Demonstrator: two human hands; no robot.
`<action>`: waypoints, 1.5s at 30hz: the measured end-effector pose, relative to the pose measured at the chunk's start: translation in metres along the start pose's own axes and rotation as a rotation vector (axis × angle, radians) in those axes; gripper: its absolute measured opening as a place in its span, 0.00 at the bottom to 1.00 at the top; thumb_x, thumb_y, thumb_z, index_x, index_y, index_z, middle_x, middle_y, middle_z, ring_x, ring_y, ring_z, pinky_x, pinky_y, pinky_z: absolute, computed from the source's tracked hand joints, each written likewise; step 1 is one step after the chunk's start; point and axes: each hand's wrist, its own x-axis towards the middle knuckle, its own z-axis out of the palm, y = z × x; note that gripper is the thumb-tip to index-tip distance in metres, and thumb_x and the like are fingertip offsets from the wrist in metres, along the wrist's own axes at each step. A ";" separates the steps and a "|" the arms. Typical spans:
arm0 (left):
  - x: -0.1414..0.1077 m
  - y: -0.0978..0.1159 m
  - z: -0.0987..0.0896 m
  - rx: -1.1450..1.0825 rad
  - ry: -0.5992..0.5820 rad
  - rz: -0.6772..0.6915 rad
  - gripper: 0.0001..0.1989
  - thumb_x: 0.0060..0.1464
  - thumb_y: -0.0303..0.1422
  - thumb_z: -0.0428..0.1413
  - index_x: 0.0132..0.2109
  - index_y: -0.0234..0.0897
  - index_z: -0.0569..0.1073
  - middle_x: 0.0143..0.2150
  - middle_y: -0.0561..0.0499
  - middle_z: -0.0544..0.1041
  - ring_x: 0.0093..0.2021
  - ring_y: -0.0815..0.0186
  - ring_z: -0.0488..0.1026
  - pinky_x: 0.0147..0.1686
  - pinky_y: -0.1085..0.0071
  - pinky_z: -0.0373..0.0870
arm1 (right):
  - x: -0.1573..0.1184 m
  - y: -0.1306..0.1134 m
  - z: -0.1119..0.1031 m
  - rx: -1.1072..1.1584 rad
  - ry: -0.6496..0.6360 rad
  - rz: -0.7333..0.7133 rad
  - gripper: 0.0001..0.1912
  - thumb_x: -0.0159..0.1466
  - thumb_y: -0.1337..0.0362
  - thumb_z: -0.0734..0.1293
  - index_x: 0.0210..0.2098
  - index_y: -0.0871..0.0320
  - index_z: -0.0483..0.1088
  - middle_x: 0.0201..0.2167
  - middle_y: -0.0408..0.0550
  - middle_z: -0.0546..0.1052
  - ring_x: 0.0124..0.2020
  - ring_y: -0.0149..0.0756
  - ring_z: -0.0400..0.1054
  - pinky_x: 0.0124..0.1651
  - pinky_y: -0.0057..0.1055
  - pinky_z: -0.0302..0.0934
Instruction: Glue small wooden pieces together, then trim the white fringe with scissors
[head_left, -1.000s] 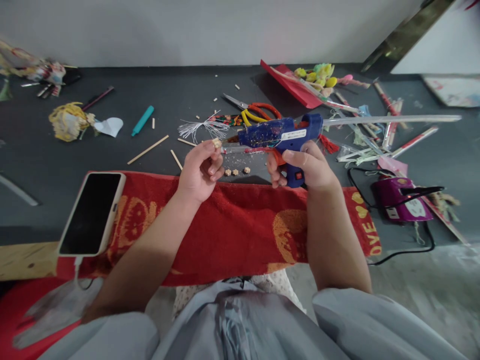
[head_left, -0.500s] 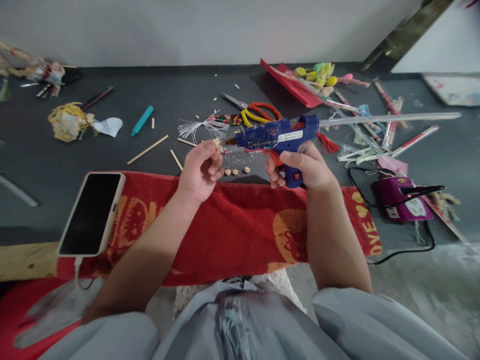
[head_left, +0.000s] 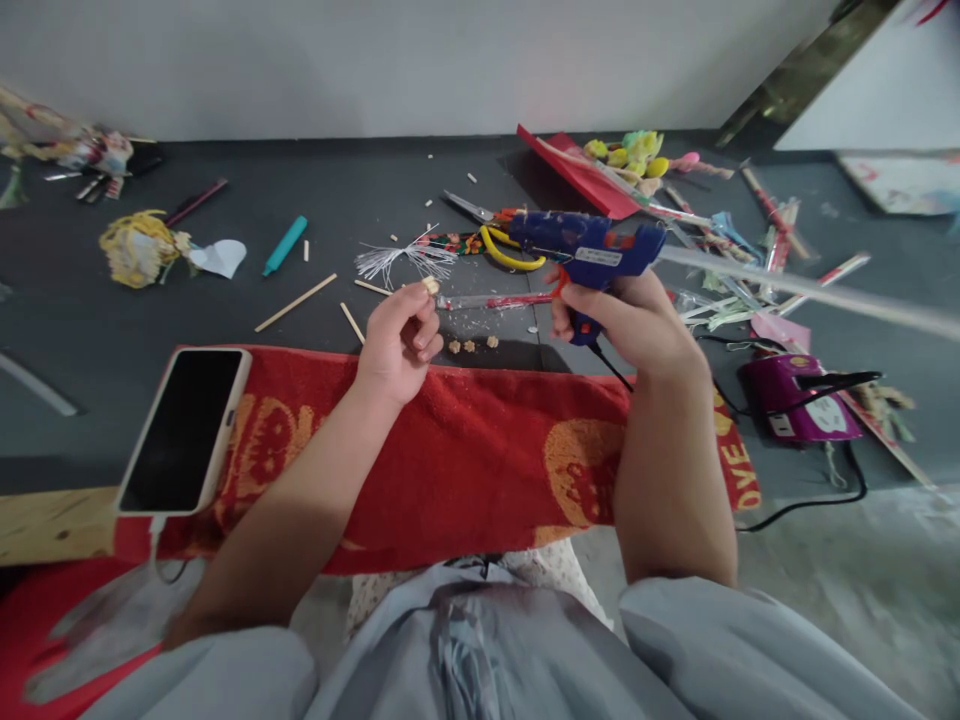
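Between the thumb and fingers of my left hand [head_left: 403, 338] is a small pale wooden piece [head_left: 430, 286]; its exact shape is partly covered. My right hand [head_left: 626, 315] is wrapped round the handle of a blue hot glue gun [head_left: 577, 245]. A long whitish glue stick [head_left: 810, 285] sticks out of the gun's rear to the right. The nozzle lies over the scissors [head_left: 514, 255], apart from my left hand. Three small light-brown pieces [head_left: 470, 346] sit in a row on the grey table, just beyond the red towel [head_left: 480, 450].
A phone [head_left: 184, 430] on a cable lies at the left. Thin wooden sticks [head_left: 296, 303], a teal tube [head_left: 285, 245] and a bundle of white strands [head_left: 405, 260] are spread beyond my left hand. A purple box [head_left: 801, 398] with black cord stands at the right.
My right hand has drawn the glue gun to the right and slightly up, away from the wooden piece. My left hand has hardly moved.
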 end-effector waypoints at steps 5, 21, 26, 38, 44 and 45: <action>0.005 0.000 -0.002 -0.029 0.075 0.000 0.07 0.51 0.29 0.58 0.27 0.37 0.68 0.19 0.61 0.59 0.14 0.81 0.51 0.11 0.80 0.47 | 0.004 0.013 -0.019 -0.793 0.213 0.092 0.14 0.56 0.62 0.69 0.42 0.55 0.69 0.36 0.50 0.76 0.37 0.45 0.70 0.44 0.42 0.65; 0.007 -0.004 -0.007 -0.129 0.063 -0.015 0.05 0.52 0.28 0.55 0.29 0.34 0.69 0.20 0.62 0.59 0.13 0.82 0.51 0.12 0.82 0.47 | 0.000 0.023 -0.003 -1.443 0.310 0.336 0.27 0.53 0.74 0.61 0.53 0.72 0.64 0.46 0.76 0.72 0.49 0.61 0.68 0.46 0.49 0.63; 0.010 -0.005 -0.011 -0.180 0.074 -0.016 0.04 0.51 0.29 0.57 0.30 0.34 0.69 0.19 0.63 0.58 0.13 0.82 0.52 0.12 0.82 0.45 | 0.027 0.002 0.023 -1.358 0.216 0.200 0.19 0.61 0.69 0.58 0.50 0.68 0.68 0.45 0.70 0.74 0.49 0.58 0.69 0.49 0.48 0.62; 0.020 -0.010 -0.022 -0.209 -0.081 -0.046 0.10 0.42 0.31 0.61 0.26 0.35 0.66 0.18 0.62 0.62 0.14 0.81 0.53 0.13 0.80 0.46 | 0.173 0.015 0.077 -1.202 0.011 0.022 0.13 0.60 0.63 0.63 0.39 0.60 0.77 0.41 0.59 0.80 0.46 0.51 0.72 0.48 0.42 0.63; 0.020 -0.011 -0.023 -0.237 -0.074 -0.076 0.09 0.43 0.31 0.61 0.26 0.35 0.66 0.18 0.61 0.61 0.15 0.81 0.53 0.14 0.80 0.45 | 0.205 0.032 0.089 -1.181 0.002 0.051 0.13 0.60 0.58 0.66 0.36 0.60 0.78 0.38 0.60 0.80 0.42 0.50 0.71 0.47 0.43 0.63; 0.020 -0.011 -0.023 -0.240 -0.072 -0.081 0.09 0.44 0.31 0.60 0.26 0.35 0.66 0.18 0.61 0.61 0.15 0.81 0.53 0.15 0.80 0.45 | 0.207 0.033 0.090 -1.182 -0.004 0.062 0.13 0.59 0.58 0.67 0.35 0.61 0.78 0.38 0.61 0.79 0.42 0.50 0.71 0.47 0.44 0.63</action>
